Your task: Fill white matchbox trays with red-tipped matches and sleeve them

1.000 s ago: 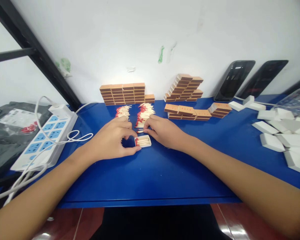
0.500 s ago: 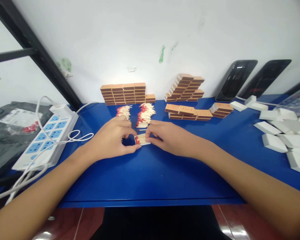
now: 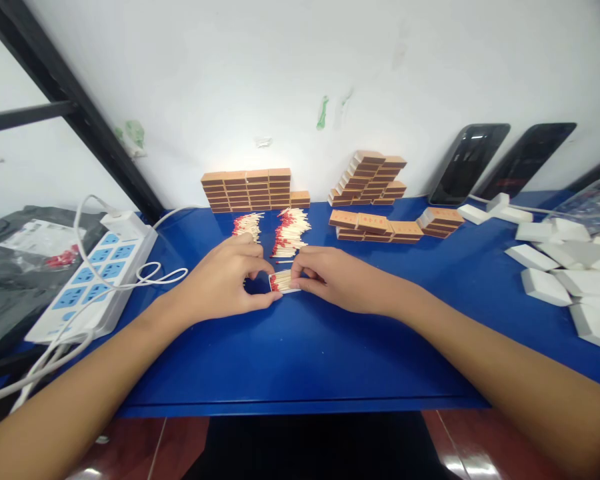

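Observation:
A small white matchbox tray (image 3: 286,289) lies on the blue table, filled with red-tipped matches (image 3: 282,281) whose heads point left. My left hand (image 3: 230,277) pinches the tray's left end between thumb and fingers. Over its right end my right hand (image 3: 325,275) is closed, fingertips pressed together on the matches; they hide the sticks' tail ends. A single match (image 3: 284,262) lies just behind the tray. Farther back are a larger pile of matches (image 3: 291,232) and a smaller pile (image 3: 249,225), the latter partly behind my left hand.
Stacked matchboxes (image 3: 247,190) stand along the wall, with a stepped stack (image 3: 367,179) and a low row (image 3: 375,225) to the right. White trays (image 3: 555,257) lie heaped at far right near two leaning phones (image 3: 473,163). A power strip (image 3: 95,273) with cables sits left.
The view has shifted very slightly. Both hands stay at the tray, and the matches in it look a little more spread out.

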Action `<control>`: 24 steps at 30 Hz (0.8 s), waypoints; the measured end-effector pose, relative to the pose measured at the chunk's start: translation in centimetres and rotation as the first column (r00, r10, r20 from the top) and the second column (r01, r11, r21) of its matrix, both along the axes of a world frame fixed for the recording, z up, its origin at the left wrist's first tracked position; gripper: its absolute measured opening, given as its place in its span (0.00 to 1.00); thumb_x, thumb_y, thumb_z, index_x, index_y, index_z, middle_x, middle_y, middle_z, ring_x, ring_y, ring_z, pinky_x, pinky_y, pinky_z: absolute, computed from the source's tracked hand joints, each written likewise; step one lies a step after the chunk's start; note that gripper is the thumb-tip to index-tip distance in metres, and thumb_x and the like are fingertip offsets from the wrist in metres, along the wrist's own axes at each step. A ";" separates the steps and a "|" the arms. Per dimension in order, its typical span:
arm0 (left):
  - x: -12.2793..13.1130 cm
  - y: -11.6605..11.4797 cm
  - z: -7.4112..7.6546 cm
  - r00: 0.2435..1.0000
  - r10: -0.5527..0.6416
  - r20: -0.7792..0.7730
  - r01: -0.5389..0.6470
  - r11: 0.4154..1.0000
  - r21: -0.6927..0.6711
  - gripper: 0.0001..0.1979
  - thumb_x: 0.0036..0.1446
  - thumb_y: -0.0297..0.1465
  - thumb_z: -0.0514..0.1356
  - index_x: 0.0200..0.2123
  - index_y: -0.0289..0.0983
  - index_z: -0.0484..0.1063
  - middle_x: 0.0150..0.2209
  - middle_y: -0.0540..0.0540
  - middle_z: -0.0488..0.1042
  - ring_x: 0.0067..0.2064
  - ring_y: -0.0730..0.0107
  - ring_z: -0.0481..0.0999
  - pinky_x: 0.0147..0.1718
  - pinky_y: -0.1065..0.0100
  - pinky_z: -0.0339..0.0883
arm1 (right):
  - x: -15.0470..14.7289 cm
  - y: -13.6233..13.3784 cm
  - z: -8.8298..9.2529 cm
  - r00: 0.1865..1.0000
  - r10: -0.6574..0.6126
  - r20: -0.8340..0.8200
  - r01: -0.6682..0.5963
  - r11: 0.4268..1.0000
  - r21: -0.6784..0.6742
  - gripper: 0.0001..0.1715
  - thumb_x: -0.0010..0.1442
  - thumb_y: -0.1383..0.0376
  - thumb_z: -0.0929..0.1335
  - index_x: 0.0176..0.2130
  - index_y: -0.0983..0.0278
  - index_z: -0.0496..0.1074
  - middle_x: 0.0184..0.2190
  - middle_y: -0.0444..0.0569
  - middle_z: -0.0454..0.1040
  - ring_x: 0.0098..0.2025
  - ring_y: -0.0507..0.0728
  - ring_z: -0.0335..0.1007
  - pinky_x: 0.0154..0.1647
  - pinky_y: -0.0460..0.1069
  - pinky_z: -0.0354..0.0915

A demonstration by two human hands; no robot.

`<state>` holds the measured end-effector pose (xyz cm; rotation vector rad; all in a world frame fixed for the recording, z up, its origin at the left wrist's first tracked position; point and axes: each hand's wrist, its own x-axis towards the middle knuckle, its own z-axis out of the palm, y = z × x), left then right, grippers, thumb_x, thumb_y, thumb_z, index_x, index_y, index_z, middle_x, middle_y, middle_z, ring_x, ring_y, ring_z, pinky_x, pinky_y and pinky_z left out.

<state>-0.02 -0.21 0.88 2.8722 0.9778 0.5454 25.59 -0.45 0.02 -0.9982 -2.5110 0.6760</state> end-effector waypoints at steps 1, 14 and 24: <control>0.0 0.0 0.0 1.000 0.001 0.002 -0.001 1.000 0.000 0.12 0.62 0.43 0.70 0.37 0.40 0.85 0.28 0.48 0.74 0.35 0.65 0.71 0.38 0.60 0.65 | 0.0 0.0 -0.1 1.000 -0.004 -0.011 0.004 1.000 -0.004 0.07 0.71 0.67 0.69 0.37 0.62 0.73 0.34 0.45 0.71 0.34 0.53 0.63 0.37 0.49 0.58; 0.0 0.0 -0.1 1.000 -0.017 0.013 0.016 1.000 0.018 0.14 0.63 0.44 0.70 0.37 0.39 0.84 0.29 0.48 0.75 0.34 0.66 0.72 0.38 0.60 0.66 | 0.1 0.2 -0.3 0.994 -0.005 -0.107 0.012 0.997 0.070 0.05 0.69 0.66 0.71 0.38 0.62 0.77 0.34 0.45 0.70 0.35 0.53 0.64 0.39 0.50 0.59; 0.0 0.0 -0.1 1.000 -0.007 0.019 0.007 1.000 0.005 0.13 0.61 0.43 0.71 0.40 0.40 0.85 0.29 0.48 0.76 0.36 0.64 0.72 0.38 0.60 0.66 | 0.3 0.1 -0.3 0.996 0.029 -0.081 -0.025 0.999 0.047 0.09 0.68 0.65 0.71 0.33 0.62 0.74 0.29 0.43 0.69 0.31 0.52 0.62 0.35 0.50 0.56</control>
